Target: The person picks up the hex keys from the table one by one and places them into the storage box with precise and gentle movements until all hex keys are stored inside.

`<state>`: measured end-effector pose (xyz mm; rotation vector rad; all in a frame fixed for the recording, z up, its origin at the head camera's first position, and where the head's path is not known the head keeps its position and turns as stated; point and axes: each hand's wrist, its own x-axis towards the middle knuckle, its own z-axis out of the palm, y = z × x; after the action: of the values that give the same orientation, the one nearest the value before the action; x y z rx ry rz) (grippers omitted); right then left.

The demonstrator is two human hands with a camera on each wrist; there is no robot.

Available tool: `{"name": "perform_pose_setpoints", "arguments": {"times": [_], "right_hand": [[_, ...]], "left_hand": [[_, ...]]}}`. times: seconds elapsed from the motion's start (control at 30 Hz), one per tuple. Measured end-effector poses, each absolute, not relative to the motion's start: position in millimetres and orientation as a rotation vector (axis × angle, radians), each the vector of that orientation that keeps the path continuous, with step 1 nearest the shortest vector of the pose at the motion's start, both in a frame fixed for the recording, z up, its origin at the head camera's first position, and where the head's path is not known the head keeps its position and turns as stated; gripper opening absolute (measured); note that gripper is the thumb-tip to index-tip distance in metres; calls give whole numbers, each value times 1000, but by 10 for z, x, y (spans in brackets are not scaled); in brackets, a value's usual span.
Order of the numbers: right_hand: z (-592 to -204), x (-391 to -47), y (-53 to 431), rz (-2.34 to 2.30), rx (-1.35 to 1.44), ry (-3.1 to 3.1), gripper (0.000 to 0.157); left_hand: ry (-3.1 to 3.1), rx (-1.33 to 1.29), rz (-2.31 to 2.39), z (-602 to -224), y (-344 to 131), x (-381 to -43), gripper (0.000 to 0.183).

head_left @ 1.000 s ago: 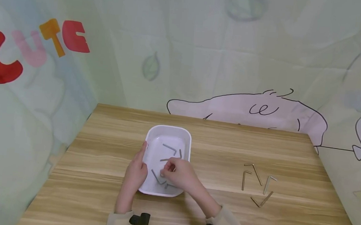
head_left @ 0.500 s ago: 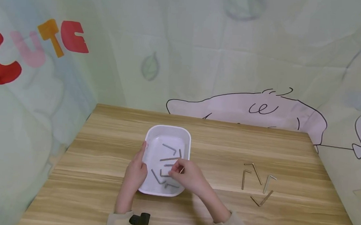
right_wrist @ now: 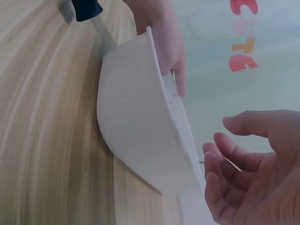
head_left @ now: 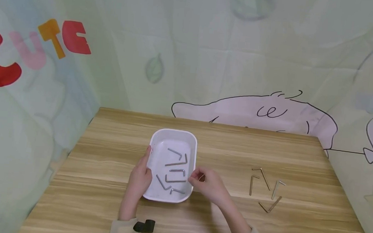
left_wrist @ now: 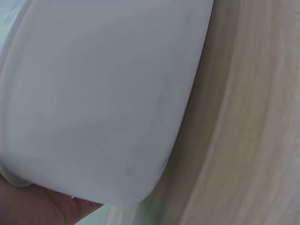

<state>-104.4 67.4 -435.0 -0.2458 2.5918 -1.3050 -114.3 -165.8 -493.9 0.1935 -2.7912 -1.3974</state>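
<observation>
Tray (head_left: 158, 140), white plastic, shallow, rounded corners, standing left of centre on the wooden worktop (head_left: 230, 149); contents: several hex keys (head_left: 176, 163), grey metal, L-shaped, lying loose and flat on its floor. Left hand (head_left: 140, 178), fingers straight, rests along the tray's left wall and steadies it (the left wrist view shows little but the wall (left_wrist: 103, 93) and a bit of skin). Right hand (head_left: 209, 182), just beside the tray's right rim and over the worktop, fingers loosely curled and apart, its grip holding nothing that the right wrist view (right_wrist: 248, 164) shows. Second lot: loose hex keys (head_left: 264, 188) on the worktop, well apart to the right. Handling, by judgement: keys stiff, light, thin and smooth, likely to slip or skate on the slick tray floor; best pinched at the bend or along the long arm, where fingertips can get under. Tray light, apt to slide unless braced. Room: tray walls low; bare worktop between tray and second lot; fabric backdrop (head_left: 191, 51) close on three sides.
</observation>
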Motion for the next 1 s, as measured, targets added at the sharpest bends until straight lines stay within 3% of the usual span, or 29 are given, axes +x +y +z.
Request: {"name": "perform_pose_setpoints", "arguments": {"times": [1.0], "right_hand": [[-4611, -908, 1527, -1468, 174, 2536, 15]], "left_hand": [[-2783, 184, -1410, -4951, -1662, -1144, 67]]}}
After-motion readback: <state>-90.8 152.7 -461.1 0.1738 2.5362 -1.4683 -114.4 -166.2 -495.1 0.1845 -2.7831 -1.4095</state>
